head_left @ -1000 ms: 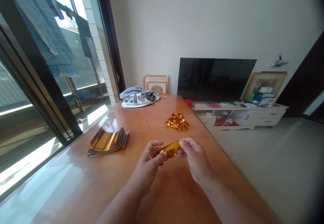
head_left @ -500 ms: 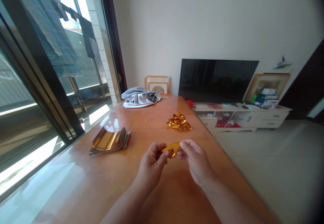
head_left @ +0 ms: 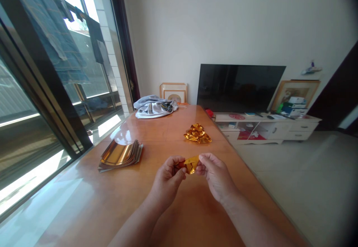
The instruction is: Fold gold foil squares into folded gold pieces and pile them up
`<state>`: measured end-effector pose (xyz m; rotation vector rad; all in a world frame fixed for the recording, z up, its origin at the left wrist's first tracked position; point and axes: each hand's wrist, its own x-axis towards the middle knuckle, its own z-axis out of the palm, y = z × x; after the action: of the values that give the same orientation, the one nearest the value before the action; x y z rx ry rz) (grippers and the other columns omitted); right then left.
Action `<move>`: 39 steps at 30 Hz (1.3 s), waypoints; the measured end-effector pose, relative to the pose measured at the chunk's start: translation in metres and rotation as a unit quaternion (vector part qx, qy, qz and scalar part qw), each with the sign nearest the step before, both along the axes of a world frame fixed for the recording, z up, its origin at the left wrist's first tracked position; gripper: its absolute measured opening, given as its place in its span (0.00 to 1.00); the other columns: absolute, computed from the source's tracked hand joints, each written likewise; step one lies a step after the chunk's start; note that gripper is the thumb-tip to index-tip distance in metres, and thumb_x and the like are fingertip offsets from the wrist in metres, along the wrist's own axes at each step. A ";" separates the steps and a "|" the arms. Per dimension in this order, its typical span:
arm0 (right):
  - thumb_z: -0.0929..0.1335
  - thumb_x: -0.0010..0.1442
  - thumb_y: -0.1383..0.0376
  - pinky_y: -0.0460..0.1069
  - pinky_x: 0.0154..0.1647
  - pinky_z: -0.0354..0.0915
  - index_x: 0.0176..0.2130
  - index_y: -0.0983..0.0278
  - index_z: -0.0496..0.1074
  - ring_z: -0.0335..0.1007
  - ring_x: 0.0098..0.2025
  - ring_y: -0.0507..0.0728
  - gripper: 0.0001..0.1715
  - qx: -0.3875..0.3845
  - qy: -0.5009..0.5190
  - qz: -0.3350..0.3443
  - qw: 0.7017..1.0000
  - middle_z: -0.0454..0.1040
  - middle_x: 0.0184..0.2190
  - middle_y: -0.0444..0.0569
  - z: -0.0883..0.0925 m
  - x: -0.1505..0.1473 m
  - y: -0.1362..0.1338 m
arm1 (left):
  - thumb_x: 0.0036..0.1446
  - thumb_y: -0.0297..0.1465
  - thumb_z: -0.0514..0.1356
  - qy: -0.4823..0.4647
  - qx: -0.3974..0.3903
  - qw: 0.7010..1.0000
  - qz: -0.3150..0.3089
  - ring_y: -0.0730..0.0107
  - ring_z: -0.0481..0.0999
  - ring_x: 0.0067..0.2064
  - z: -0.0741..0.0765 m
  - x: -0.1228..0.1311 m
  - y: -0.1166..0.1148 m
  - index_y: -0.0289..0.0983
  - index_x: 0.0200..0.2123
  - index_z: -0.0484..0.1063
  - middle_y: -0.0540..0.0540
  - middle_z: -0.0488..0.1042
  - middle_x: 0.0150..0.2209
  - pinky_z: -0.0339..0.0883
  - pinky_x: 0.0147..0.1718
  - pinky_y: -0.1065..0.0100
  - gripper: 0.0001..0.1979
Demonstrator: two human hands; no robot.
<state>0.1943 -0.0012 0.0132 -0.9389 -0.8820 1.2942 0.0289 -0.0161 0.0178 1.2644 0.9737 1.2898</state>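
Observation:
Both my hands are raised over the middle of a glossy orange wooden table [head_left: 112, 191]. My left hand [head_left: 167, 178] and my right hand [head_left: 215, 176] pinch opposite ends of a small folded piece of gold foil [head_left: 191, 164], and their fingers hide part of it. Farther along the table lies a crumpled heap of gold foil [head_left: 197, 134]. To the left of my hands sits a curled stack of gold-backed foil sheets [head_left: 120, 155]. Neither hand touches the heap or the stack.
A grey cloth bundle [head_left: 153, 109] lies at the far end of the table. Beyond stand a black television [head_left: 240, 86] and a white cabinet [head_left: 268, 127]. A glass sliding door [head_left: 47, 101] runs along the left, and tiled floor [head_left: 293, 183] lies to the right.
The gold foil between my hands looks shorter and more tightly folded, and my hands sit slightly closer together. The heap and stack have not moved.

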 end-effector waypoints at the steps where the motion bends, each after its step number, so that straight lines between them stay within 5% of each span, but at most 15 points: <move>1: 0.74 0.55 0.52 0.48 0.32 0.65 0.32 0.62 0.73 0.68 0.28 0.52 0.16 0.006 -0.007 0.001 1.000 0.74 0.26 0.43 0.001 0.000 -0.001 | 0.53 0.34 0.67 0.002 -0.003 1.000 0.003 0.72 0.71 0.33 0.000 0.000 0.000 0.37 0.43 0.71 0.47 0.75 0.37 0.65 0.34 0.70 0.15; 11: 0.73 0.58 0.53 0.49 0.33 0.66 0.34 0.63 0.73 0.68 0.28 0.52 0.16 0.032 -0.037 0.012 0.999 0.74 0.27 0.45 0.000 -0.002 -0.002 | 0.53 0.30 0.63 0.003 -0.037 0.999 0.013 0.75 0.70 0.32 -0.001 -0.003 0.002 0.37 0.42 0.70 0.49 0.74 0.36 0.63 0.33 0.71 0.13; 16: 0.72 0.59 0.53 0.49 0.33 0.66 0.33 0.63 0.72 0.69 0.28 0.52 0.16 0.011 -0.024 0.028 0.999 0.74 0.27 0.45 0.001 -0.001 -0.004 | 0.57 0.34 0.61 -0.031 -0.060 0.998 0.004 0.74 0.69 0.30 -0.001 -0.006 0.004 0.35 0.43 0.71 0.51 0.72 0.29 0.61 0.32 0.71 0.12; 27: 0.74 0.55 0.58 0.47 0.32 0.67 0.36 0.64 0.70 0.71 0.28 0.52 0.14 -0.035 0.011 0.049 0.998 0.75 0.27 0.45 -0.001 -0.002 -0.003 | 0.55 0.30 0.61 -0.034 -0.035 0.998 0.036 0.75 0.68 0.30 -0.001 -0.008 0.005 0.37 0.49 0.68 0.52 0.72 0.30 0.60 0.31 0.72 0.17; 39: 0.72 0.57 0.60 0.49 0.34 0.67 0.36 0.63 0.69 0.70 0.28 0.52 0.11 0.001 -0.048 0.048 0.998 0.75 0.27 0.45 -0.004 -0.003 -0.003 | 0.54 0.32 0.64 -0.141 -0.109 0.984 0.025 0.78 0.68 0.24 -0.002 -0.010 0.006 0.36 0.44 0.68 0.52 0.71 0.25 0.55 0.24 0.76 0.14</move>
<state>0.1912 -0.0046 0.0090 -0.9735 -1.0138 1.3375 0.0190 -0.0097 0.0157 0.8672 0.9178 1.3197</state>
